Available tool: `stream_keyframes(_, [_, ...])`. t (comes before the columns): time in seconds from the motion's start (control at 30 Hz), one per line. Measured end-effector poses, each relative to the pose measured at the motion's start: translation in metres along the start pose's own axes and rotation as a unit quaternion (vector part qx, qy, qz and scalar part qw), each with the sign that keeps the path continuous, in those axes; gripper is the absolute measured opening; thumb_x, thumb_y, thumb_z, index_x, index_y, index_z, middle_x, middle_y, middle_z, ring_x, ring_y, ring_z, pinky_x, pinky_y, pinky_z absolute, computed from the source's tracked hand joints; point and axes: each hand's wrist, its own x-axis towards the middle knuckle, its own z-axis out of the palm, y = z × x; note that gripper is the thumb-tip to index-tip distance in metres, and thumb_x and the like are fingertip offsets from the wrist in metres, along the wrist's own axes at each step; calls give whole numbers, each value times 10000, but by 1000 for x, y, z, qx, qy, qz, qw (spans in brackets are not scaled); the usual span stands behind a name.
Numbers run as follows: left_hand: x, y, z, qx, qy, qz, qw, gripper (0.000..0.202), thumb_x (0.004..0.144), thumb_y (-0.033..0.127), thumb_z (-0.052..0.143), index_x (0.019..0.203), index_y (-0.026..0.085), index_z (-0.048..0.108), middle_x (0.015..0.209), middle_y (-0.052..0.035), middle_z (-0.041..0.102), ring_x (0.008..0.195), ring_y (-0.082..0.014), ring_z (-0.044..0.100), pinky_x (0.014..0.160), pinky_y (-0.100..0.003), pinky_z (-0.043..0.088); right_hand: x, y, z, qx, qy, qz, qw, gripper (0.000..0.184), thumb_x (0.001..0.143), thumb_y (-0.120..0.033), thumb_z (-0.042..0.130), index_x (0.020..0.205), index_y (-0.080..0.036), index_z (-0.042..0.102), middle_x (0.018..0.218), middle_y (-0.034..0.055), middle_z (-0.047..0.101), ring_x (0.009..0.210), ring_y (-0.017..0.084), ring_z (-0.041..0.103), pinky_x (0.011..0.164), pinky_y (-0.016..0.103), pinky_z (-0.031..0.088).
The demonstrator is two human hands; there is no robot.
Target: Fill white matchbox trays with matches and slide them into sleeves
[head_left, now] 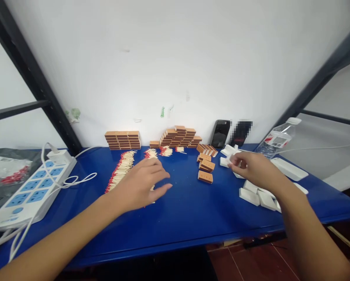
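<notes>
The left hand is held palm-down over the matches, its grip relaxed and its thumb spread from the bent fingers. By the right hand, reached to the right, a blurred white tray is pinched beside other trays. Brown matchboxes are stacked along the far side of the blue desk, which is backed by a white wall and flanked by black posts.

Pictured at one blue table: we count two hands, a left hand and a right hand, one power strip, one bottle, one phone, four match clusters, over twenty brown matchboxes and over five white trays (overlap denies us exact totals).
</notes>
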Motion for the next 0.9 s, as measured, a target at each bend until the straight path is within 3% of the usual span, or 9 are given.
stream_keyframes(0.13, [-3, -23, -2, -1, -7, -83, 997, 242, 1005, 410, 671, 1122, 223, 771, 942, -75, 775, 992, -269, 690, 866, -437, 579, 19, -58, -7, 126, -52, -142, 981, 263, 938, -459, 616, 810, -231, 644, 809, 40, 704, 735, 204, 616, 672, 312, 453])
stream_keyframes(0.27, [-4, -31, 7, -4, 4, -125, 992, 470, 924, 548, 760, 1254, 217, 719, 1027, -76, 767, 1014, -278, 677, 886, -435, 558, 36, -133, 14, 136, -135, -272, 943, 36, 876, -217, 662, 876, -201, 694, 852, 32, 709, 751, 169, 608, 666, 280, 420])
stream_keyframes(0.4, [-4, -31, 22, 6, -31, -121, 992, 220, 902, 418, 798, 930, 203, 758, 838, -57, 736, 910, -275, 637, 809, -412, 511, 43, -175, 40, 59, -191, -331, 922, 121, 801, -74, 666, 830, -178, 721, 886, 54, 726, 781, 171, 615, 681, 291, 403])
stream_keyframes(0.47, [-5, -30, 28, -6, -34, -129, 991, 176, 864, 362, 834, 845, 212, 745, 784, -37, 718, 863, -258, 627, 786, -397, 497, 48, -172, 47, 84, -233, -337, 908, 141, 789, -74, 680, 858, -178, 745, 871, 44, 729, 763, 166, 622, 673, 287, 417])
stream_keyframes(0.57, [-8, -26, 33, -33, -35, -126, 991, 244, 853, 408, 863, 971, 215, 772, 834, -35, 728, 894, -254, 627, 826, -408, 508, 69, -143, 53, 189, -274, -297, 895, 196, 871, -204, 704, 1054, -189, 773, 856, 25, 748, 752, 161, 660, 687, 273, 479])
stream_keyframes(0.63, [-11, -24, 36, -42, -24, -107, 993, 273, 861, 422, 863, 1022, 217, 779, 862, -39, 716, 903, -247, 623, 851, -412, 514, 91, -117, 62, 175, -169, -223, 944, 173, 928, -244, 657, 1031, -162, 770, 897, 64, 771, 805, 187, 683, 741, 297, 504])
stream_keyframes(0.7, [-15, -22, 39, -41, 0, -80, 996, 290, 870, 410, 859, 1042, 193, 773, 907, -54, 717, 927, -244, 627, 865, -411, 514, 115, -94, 74, 84, -62, -185, 977, 217, 941, -205, 636, 1104, -133, 759, 1097, 138, 778, 976, 238, 696, 860, 342, 508])
stream_keyframes(0.8, [-20, -21, 41, -31, 16, -57, 998, 291, 899, 402, 833, 1058, 168, 765, 927, -62, 714, 946, -243, 623, 873, -414, 513, 140, -74, 94, 5, -46, -184, 982, 284, 956, -214, 667, 1215, -118, 733, 1277, 198, 727, 1166, 295, 661, 993, 378, 481])
stream_keyframes(0.9, [-23, -21, 40, -40, 23, -64, 997, 284, 921, 400, 813, 1076, 168, 756, 953, -59, 715, 970, -238, 621, 887, -413, 513, 148, -70, 104, -11, -58, -172, 983, 191, 954, -194, 683, 1115, -120, 753, 1220, 199, 731, 1160, 304, 658, 984, 360, 471])
